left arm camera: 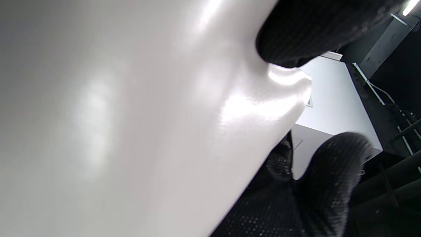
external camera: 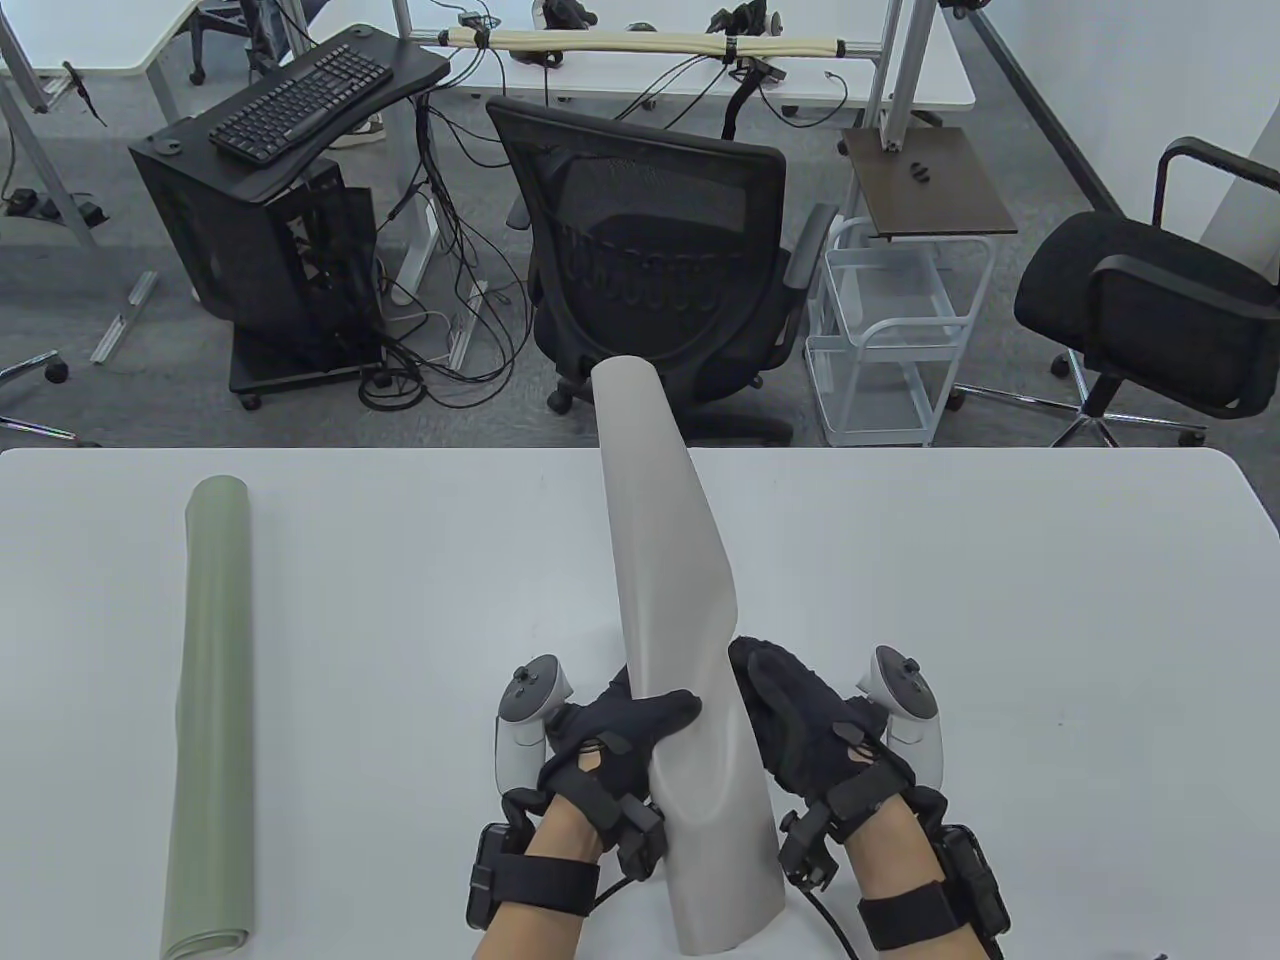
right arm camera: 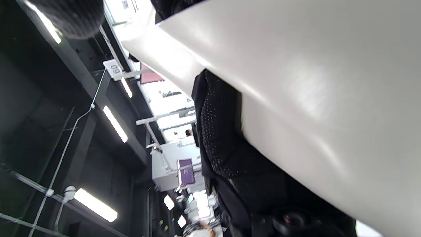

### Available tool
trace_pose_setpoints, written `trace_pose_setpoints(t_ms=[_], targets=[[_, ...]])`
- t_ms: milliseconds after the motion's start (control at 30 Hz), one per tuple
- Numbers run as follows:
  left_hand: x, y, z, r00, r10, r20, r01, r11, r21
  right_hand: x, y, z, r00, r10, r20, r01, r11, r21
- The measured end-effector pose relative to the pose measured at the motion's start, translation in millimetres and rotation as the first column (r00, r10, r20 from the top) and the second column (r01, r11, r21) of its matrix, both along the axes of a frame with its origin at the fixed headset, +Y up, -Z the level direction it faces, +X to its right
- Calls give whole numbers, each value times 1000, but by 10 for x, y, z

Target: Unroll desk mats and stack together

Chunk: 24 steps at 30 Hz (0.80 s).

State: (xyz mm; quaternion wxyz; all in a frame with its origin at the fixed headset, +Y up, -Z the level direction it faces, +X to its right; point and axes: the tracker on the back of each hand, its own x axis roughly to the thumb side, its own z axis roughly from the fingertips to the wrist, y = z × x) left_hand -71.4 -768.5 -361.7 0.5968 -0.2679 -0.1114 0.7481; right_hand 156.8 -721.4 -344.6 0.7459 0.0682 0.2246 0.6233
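Note:
A rolled grey desk mat (external camera: pixel 665 560) is held up off the table, tilted, its far end reaching past the table's far edge. My left hand (external camera: pixel 615 735) grips it from the left near its lower end, fingers wrapped over the front. My right hand (external camera: pixel 795 715) holds it from the right, behind the roll. The grey mat fills the left wrist view (left arm camera: pixel 131 125) and the right wrist view (right arm camera: pixel 312 85). A rolled green desk mat (external camera: pixel 212 700) lies lengthwise on the table at the left, apart from both hands.
The white table (external camera: pixel 1000 620) spans the view. Beyond its far edge stand a black mesh office chair (external camera: pixel 650 250), a white wire cart (external camera: pixel 885 330), a second black chair (external camera: pixel 1150 290) and a black computer stand with a keyboard (external camera: pixel 300 95).

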Motion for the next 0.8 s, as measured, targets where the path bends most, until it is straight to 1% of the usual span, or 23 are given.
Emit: trace_pose_setpoints(t_ms=[67,100,167,233,300,333,400,433,500,533,567,633,733,800], targets=[[89,-15,12,1000,-12,25,11,1000,9,63,-30,-22,982,182,42,-184,983,28],[116,-3,13,999,-25,41,24,1000,13,79,-43,-35,978,207,35,-208,977,36],[150,46,22,994,-106,22,105,993,47,92,-62,-33,974,223,45,-224,975,4],[181,66,32,990,-142,4,141,987,72,101,-55,-28,945,293,148,-297,955,4],[218,64,57,993,-112,18,111,992,62,90,-8,-28,905,372,208,-389,920,50],[221,59,64,995,-92,22,91,994,55,89,21,-21,891,390,232,-415,907,69],[233,22,81,996,56,70,-56,998,4,98,102,-5,869,417,267,-456,884,101],[238,4,89,990,115,86,-114,993,-16,103,123,-5,875,413,254,-448,889,96],[250,-51,104,957,265,114,-259,964,-66,137,161,-13,880,412,236,-444,890,104],[261,-74,108,930,347,121,-338,937,-93,163,162,-20,882,411,230,-443,890,107],[267,-85,106,910,395,126,-382,917,-111,188,155,-25,884,408,229,-439,892,106],[276,-94,99,887,439,140,-424,897,-127,249,151,-34,889,399,227,-431,895,114],[283,-106,99,890,445,105,-427,891,-155,322,174,-37,909,367,197,-397,907,139],[317,-114,79,873,471,128,-448,877,-173,346,188,-32,925,348,156,-370,918,145]])
